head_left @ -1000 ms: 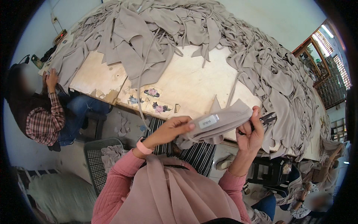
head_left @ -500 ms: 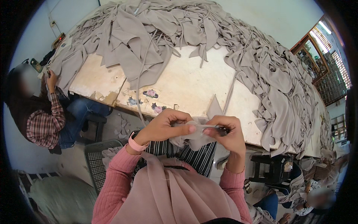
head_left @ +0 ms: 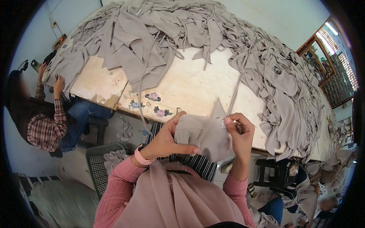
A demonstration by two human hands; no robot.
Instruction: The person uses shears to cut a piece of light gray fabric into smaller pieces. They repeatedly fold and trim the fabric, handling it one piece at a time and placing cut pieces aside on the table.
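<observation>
Just in front of the table's near edge, my two hands hold a taupe fabric piece (head_left: 192,129), spread between them with a rounded lower part. My left hand (head_left: 161,140) grips its left side, thumb across the front and fingers behind the cloth. My right hand (head_left: 241,133) pinches its right edge between thumb and curled fingers. Something small and dark shows inside the right hand; I cannot make out what it is. A pointed end of cloth (head_left: 218,110) rises above the held piece, and a narrow strip (head_left: 234,95) runs from near my right hand up toward the heap.
A large heap of taupe cloth (head_left: 281,83) covers the far and right parts of the worn pale table (head_left: 190,83). A dark plastic basket (head_left: 95,159) with scraps stands left of my lap. Co-workers sit at left (head_left: 45,127) and lower right (head_left: 323,203), near a black stool (head_left: 272,171).
The bunched cloth has been opened out flat between my hands. My right hand has shifted slightly right, and the left thumb has moved lower on it. The left co-worker's hands have moved.
</observation>
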